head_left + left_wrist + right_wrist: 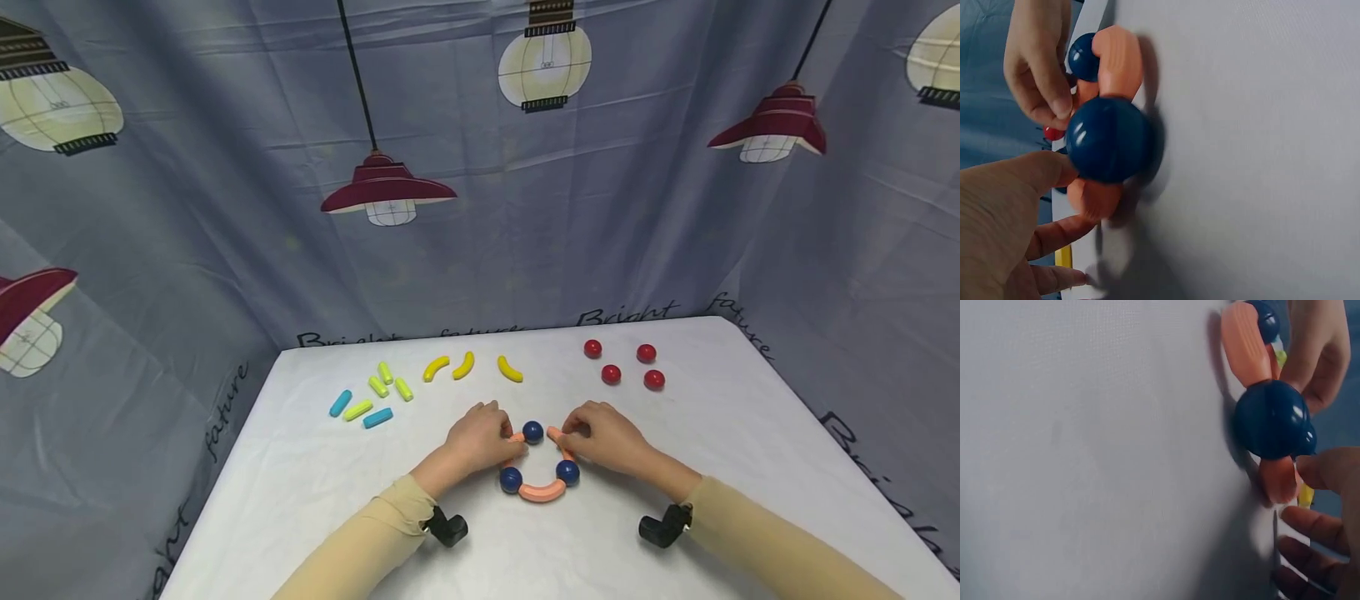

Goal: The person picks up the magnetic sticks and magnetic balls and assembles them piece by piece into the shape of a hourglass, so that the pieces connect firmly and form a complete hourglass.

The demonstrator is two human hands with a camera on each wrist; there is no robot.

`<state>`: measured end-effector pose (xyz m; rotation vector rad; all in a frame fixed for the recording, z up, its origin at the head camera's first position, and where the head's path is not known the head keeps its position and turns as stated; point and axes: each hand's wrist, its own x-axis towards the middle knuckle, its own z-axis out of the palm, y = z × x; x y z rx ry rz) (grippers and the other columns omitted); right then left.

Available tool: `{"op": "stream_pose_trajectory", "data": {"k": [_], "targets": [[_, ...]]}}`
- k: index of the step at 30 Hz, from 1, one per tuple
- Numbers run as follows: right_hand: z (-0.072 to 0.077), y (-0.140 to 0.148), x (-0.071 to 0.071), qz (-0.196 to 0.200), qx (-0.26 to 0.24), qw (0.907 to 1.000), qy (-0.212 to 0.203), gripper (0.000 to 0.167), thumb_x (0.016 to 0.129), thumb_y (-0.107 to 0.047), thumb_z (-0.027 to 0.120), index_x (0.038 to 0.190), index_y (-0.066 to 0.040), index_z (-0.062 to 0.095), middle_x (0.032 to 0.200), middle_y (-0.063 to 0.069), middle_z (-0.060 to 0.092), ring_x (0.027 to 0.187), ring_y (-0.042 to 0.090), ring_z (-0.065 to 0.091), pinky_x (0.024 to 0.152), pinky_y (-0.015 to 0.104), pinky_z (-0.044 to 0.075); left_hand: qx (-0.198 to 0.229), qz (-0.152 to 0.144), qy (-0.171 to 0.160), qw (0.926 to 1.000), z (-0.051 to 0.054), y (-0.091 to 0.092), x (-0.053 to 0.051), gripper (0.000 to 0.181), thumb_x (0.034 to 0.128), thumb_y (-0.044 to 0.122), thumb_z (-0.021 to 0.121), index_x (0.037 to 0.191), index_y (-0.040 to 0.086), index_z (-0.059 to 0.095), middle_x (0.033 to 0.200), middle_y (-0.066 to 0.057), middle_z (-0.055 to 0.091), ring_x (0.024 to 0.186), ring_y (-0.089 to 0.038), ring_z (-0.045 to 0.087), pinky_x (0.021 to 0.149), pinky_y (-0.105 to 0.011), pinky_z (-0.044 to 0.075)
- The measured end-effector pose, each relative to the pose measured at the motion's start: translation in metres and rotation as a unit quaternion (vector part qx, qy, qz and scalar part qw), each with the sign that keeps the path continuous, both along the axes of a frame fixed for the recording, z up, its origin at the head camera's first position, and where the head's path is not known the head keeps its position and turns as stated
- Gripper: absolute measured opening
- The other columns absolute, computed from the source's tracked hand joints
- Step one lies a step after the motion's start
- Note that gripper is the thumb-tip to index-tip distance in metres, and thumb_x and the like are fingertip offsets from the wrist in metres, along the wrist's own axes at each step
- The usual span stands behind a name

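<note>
A nearly closed ring of dark blue balls and curved orange rods lies on the white table. At its left side my left hand (478, 440) pinches one orange rod (1094, 199) between thumb and fingers, just beyond the near-left ball (511, 479). Opposite, my right hand (609, 439) grips another orange rod (556, 435) above the near-right ball (567, 472). The front orange rod (542, 492) joins those two balls. Between the rods' far ends sits the third blue ball (532, 432); a small gap shows on its right.
Behind and left lie blue sticks (377, 417) and yellow-green sticks (358, 410). Yellow curved pieces (463, 365) rest at the back middle, and several red balls (611, 374) at the back right. Grey printed curtains (480, 250) stand behind the table (750, 433).
</note>
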<state>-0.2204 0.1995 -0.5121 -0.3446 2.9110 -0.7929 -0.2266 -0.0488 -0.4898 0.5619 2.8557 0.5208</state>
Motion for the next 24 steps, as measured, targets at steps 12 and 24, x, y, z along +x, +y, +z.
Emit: {"op": "stream_pose_trajectory", "data": {"k": [12,24], "targets": [[0.002,-0.017,-0.001,-0.04,0.024,0.9989,-0.008,0.024,0.081,-0.035,0.083,0.083,-0.017,0.067,0.082,-0.002,0.055,0.079,0.017,0.05,0.066,0.034,0.044,0.037,0.017,0.002,0.9992,-0.003,-0.001,-0.005,0.024,0.0835,0.032,0.078,0.076,0.018,0.061,0.073,0.005,0.055,0.068,-0.011,0.05,0.054,-0.026,0.041],[0.001,-0.024,-0.002,-0.03,0.004,0.9995,-0.001,0.019,0.081,-0.032,0.081,0.082,-0.019,0.068,0.079,-0.005,0.057,0.078,0.016,0.051,0.067,0.033,0.045,0.031,0.02,0.007,0.9993,-0.004,-0.001,-0.004,0.025,0.0835,0.033,0.078,0.074,0.018,0.06,0.074,0.004,0.054,0.068,-0.011,0.049,0.053,-0.026,0.04]]}}
